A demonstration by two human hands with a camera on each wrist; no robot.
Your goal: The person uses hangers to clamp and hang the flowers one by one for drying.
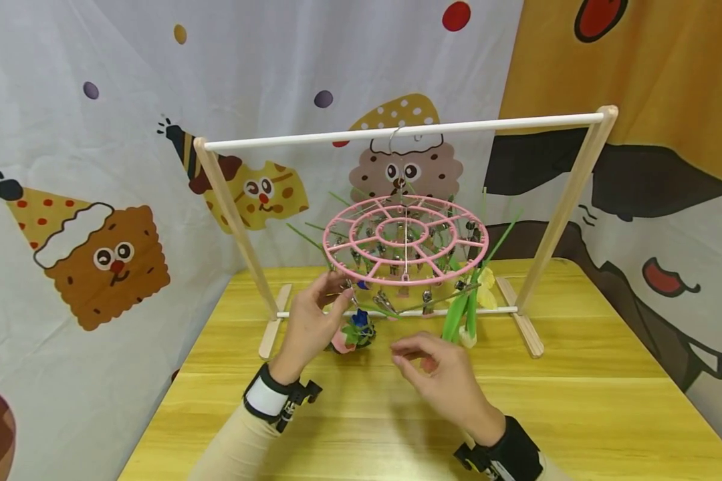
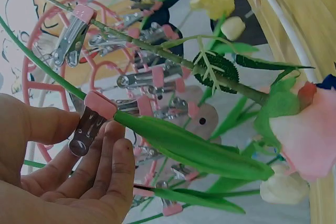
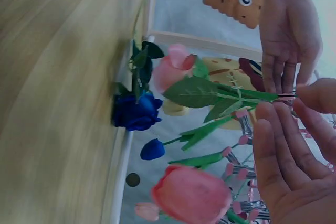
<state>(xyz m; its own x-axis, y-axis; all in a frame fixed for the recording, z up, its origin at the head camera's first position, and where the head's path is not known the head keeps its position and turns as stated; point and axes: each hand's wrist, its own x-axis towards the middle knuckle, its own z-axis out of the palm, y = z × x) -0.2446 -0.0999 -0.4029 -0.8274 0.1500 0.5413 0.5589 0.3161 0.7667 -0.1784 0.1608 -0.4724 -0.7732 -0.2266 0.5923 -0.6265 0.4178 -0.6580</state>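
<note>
My left hand [image 1: 313, 317] is at the near left edge of a round pink clip hanger [image 1: 351, 272]. Its thumb and fingers pinch a metal clip [image 2: 86, 129] with pink tips, which sits on the green stem [image 2: 68, 85] of a white tulip [image 2: 285, 184]. Just above it, another clip [image 2: 73, 32] bites the stem of a pink rose [image 2: 310, 129], which hangs head down. My right hand [image 1: 442, 377] hovers in front of the hanger, fingers loosely bent, with nothing visible in its grasp. A blue rose [image 3: 137, 111] appears low by the table in the right wrist view.
The hanger hooks onto a white bar [image 1: 313, 138] between wooden posts [image 1: 568, 207] standing on a wood-grain table [image 1: 583, 414]. Yellow flowers [image 1: 486, 287] and a pink tulip [image 3: 191, 195] hang among several other clips. A cartoon-printed cloth [image 1: 265, 67] covers the wall behind.
</note>
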